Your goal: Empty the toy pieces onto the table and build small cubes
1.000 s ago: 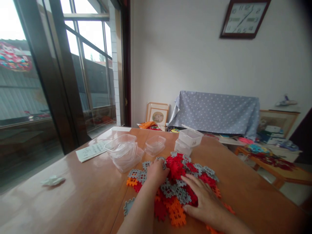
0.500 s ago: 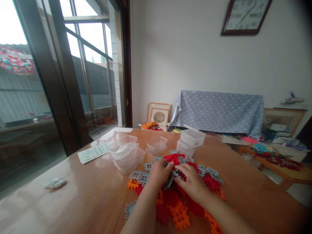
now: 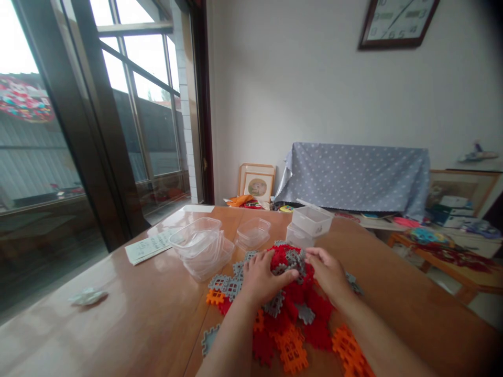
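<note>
A heap of notched plastic building pieces in red, grey and orange lies on the table before me. My left hand [image 3: 264,277] rests over the heap's left side, its fingers apart and the thumb stretched right across some grey pieces [image 3: 294,260]. At the heap's upper right is my right hand [image 3: 328,272], fingers curled and tips drawn together against the grey and red pieces; what they pinch is hidden. Red pieces [image 3: 318,309] and a lone grey piece [image 3: 306,314] lie below my hands. Orange pieces [image 3: 291,348] spread towards me.
Nested clear plastic tubs [image 3: 202,251] stand left of the heap, with a shallow clear tub [image 3: 253,233] behind. White translucent boxes [image 3: 312,222] are stacked beyond my right hand. Written paper [image 3: 147,247] and a crumpled plastic packet [image 3: 88,296] lie on the left of the table [image 3: 129,319].
My right hand has moved right and up from the middle of the heap. My left hand has spread its fingers over the pieces. A grey piece now shows below them.
</note>
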`<state>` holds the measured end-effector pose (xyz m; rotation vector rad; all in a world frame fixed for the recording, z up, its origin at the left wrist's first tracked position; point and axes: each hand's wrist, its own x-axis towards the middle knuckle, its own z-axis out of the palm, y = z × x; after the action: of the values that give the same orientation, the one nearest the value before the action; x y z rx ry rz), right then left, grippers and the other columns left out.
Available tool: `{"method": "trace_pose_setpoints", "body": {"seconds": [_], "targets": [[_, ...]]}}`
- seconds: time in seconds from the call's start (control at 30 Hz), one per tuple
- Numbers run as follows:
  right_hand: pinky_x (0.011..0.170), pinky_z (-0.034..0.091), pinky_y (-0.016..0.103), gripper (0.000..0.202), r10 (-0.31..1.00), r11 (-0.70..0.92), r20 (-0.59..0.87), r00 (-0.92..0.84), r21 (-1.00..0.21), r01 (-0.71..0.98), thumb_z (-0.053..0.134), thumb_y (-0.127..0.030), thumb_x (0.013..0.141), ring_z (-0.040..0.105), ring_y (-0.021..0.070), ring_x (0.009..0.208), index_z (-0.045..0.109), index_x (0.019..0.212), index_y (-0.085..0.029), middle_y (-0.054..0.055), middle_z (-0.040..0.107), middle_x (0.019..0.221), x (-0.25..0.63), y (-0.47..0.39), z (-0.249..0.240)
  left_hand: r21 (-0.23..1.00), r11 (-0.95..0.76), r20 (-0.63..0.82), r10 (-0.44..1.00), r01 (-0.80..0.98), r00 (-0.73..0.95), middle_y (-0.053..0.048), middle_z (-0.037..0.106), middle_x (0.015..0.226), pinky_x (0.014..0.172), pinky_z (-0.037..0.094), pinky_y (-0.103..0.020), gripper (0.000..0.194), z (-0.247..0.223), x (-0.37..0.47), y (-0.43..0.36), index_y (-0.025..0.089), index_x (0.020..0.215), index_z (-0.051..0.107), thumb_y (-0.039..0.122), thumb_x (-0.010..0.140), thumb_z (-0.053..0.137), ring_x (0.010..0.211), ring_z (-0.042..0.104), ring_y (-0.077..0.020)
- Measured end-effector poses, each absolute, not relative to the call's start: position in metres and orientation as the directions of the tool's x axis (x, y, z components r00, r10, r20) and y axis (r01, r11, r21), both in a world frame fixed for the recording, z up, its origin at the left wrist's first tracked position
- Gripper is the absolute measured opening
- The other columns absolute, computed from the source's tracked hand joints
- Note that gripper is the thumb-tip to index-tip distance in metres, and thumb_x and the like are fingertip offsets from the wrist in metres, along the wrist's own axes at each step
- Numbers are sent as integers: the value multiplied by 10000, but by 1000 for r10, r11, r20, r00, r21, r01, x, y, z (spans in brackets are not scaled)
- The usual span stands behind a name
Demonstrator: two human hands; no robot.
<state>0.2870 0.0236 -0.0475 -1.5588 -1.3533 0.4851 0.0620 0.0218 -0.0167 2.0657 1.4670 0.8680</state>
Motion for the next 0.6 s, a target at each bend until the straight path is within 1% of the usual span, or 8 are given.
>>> {"method": "trace_pose_setpoints", "body": {"seconds": [0.03,0.13,0.17,0.23,0.3,0.4,0.5,0.6], "targets": [[926,532,368,459,890,24,288,352,-803,595,432,-470,915,695,249,1048,634,1232,-206,88,746,1142,297,27,-48,651,-352,213,935,673,283,-77,502,1511,1178,231,-556,904,-18,63,20,341,1414,544,819,655,651,1423,376,-398],[921,512,379,462,887,-66,262,381,-743,666,497,-504,877,692,277,1047,668,1184,-204,107,749,1138,320,38,-47,604,-396,148,909,692,391,-86,345,1615,1198,67,-640,1059,-23,65,17,336,1485,460,817,575,706,1505,185,-434],[923,503,391,469,894,-83,247,374,-729,680,530,-521,858,689,293,1054,682,1166,-201,119,749,1138,324,41,-47,598,-399,131,904,695,406,-88,313,1629,1197,40,-648,1082,-24,65,17,330,1500,440,805,569,717,1515,151,-434],[929,489,416,505,911,-110,215,353,-698,708,586,-567,822,684,328,1070,709,1130,-187,143,750,1129,327,48,-47,592,-402,117,900,698,419,-93,297,1635,1198,30,-651,1081,-25,66,17,321,1508,424,779,577,727,1518,142,-429],[935,481,425,546,926,-119,188,328,-679,724,623,-613,791,678,350,1086,724,1101,-175,157,753,1110,324,53,-47,588,-389,114,908,709,404,-94,336,1618,1201,67,-643,1009,-25,67,18,323,1485,450,742,610,724,1506,192,-421],[929,485,408,557,944,-112,158,290,-674,731,655,-639,767,677,341,1094,731,1077,-183,144,762,1071,314,59,-50,573,-368,141,925,732,354,-90,478,1525,1194,193,-588,738,-26,68,21,312,1379,550,616,721,684,1440,348,-385],[923,489,396,537,956,-88,146,253,-682,726,695,-612,745,679,324,1086,725,1084,-195,122,765,1052,307,61,-51,557,-385,195,922,736,335,-90,597,1384,1136,322,-522,533,-28,68,24,289,1271,610,479,775,646,1327,477,-350],[907,497,367,496,965,-40,158,209,-701,712,736,-536,725,684,298,1066,715,1101,-213,90,766,1037,302,62,-49,536,-397,223,918,745,328,-83,651,1271,1075,384,-481,424,-31,68,25,283,1187,635,389,777,633,1250,527,-334]]}}
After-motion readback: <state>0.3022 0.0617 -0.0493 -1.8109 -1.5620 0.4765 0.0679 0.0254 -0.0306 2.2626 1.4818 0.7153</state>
